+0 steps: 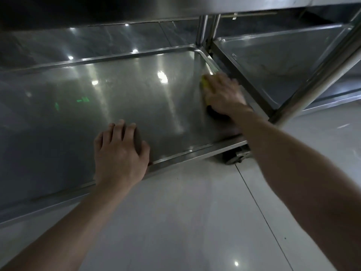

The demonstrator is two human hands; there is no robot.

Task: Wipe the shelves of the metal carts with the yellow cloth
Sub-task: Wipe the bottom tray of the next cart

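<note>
I look down at the bottom shelf (121, 98) of a steel cart, a shiny tray with a raised rim. My right hand (222, 94) presses the yellow cloth (205, 84) flat against the shelf near its right rim; only a yellow edge shows past the fingers, and the hand is blurred. My left hand (119, 151) rests on the shelf's front rim with its fingers laid over the edge onto the metal, holding nothing.
A second cart's bottom shelf (273, 55) stands close on the right, with upright steel posts (207, 30) between them and a slanting post (320, 75) in front. An upper shelf (136, 8) overhangs the top. A caster wheel (234, 155) sits on the pale tiled floor (185, 222).
</note>
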